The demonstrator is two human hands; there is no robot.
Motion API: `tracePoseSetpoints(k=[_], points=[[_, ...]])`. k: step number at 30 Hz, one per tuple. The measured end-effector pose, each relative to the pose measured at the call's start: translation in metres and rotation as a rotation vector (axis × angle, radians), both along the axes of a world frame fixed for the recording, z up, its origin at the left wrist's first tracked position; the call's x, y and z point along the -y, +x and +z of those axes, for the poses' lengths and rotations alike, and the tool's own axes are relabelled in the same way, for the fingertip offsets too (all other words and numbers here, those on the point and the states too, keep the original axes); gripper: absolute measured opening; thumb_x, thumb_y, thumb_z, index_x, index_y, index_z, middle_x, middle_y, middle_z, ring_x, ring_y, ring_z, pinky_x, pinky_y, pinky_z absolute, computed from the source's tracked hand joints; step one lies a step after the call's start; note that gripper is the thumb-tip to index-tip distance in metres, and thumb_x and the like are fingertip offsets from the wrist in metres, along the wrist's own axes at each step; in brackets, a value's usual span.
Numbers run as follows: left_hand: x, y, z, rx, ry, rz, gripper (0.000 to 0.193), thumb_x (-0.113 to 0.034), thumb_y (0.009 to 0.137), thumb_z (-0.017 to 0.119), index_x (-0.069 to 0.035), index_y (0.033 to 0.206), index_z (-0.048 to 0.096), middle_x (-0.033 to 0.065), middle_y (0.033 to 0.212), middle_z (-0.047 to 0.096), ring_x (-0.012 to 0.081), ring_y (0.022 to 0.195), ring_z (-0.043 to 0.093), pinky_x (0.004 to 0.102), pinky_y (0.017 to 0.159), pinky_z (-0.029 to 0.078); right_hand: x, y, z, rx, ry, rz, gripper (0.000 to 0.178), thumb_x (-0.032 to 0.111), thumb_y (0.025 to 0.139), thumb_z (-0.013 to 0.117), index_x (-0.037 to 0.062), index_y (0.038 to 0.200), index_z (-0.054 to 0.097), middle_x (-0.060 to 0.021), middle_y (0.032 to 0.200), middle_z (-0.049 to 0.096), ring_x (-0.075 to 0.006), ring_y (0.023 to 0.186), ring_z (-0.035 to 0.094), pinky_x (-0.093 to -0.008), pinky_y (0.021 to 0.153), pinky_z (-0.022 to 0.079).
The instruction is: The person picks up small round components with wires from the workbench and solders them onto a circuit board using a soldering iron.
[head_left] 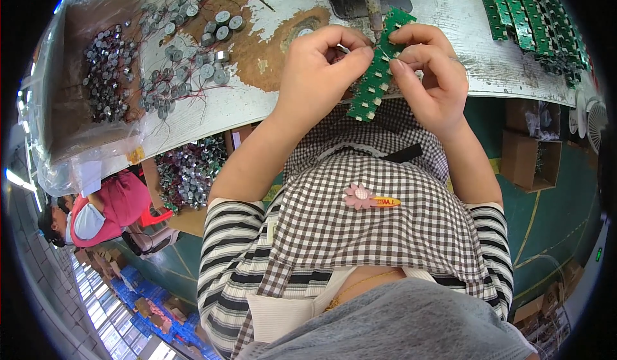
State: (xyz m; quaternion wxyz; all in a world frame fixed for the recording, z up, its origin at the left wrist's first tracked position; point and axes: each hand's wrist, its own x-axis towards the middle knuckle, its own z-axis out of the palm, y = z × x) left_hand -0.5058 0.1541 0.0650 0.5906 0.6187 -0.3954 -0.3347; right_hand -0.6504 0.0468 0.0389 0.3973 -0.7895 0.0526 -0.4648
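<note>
A long green circuit board strip [371,92] with rows of small pale parts slants between my hands, its lower end over the table's front edge. My right hand [434,71] is closed at the strip's right edge, fingertips and thumb against it. My left hand [324,64] pinches thumb and forefinger together at the strip's left side. A fine light wire [384,53] crosses the strip between the two hands, and something small and dark is partly hidden in the left palm. Just above the fingertips, a soldering iron [372,3] points down, its tip close to the strip.
Small round metal motors [207,71] with red wires lie loose on the worn white table [270,103]. More fill a plastic-lined carton [67,113] at left. Green board strips [514,13] are stacked at far right. A black fan [340,7] stands behind the iron. At lower left sits another person [119,202].
</note>
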Motion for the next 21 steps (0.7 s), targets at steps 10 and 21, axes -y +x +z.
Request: tracePoseSetpoints(k=[10, 21], points=[[0.005, 0.001, -0.001, -0.079, 0.026, 0.006, 0.010, -0.006, 0.075, 0.064, 0.003, 0.077, 0.062, 0.0015, 0.069, 0.061, 0.0044, 0.062, 0.054, 0.0200, 0.055, 0.043, 0.002, 0.001, 0.004, -0.056, 0.017, -0.019, 0.008, -0.003, 0.074, 0.066, -0.0017, 0.078, 0.059, -0.0164, 0.100, 0.061, -0.0101, 0.058, 0.060, -0.0207, 0.054, 0.045], [-0.004, -0.004, 0.003, 0.022, 0.083, -0.049, 0.010, -0.008, 0.079, 0.065, 0.001, 0.083, 0.063, 0.0030, 0.082, 0.064, 0.0048, 0.071, 0.055, 0.0189, 0.064, 0.045, -0.005, -0.005, 0.002, -0.044, 0.067, -0.001, 0.007, -0.004, 0.075, 0.065, -0.0028, 0.078, 0.058, -0.0168, 0.103, 0.059, -0.0104, 0.065, 0.061, -0.0198, 0.057, 0.046]])
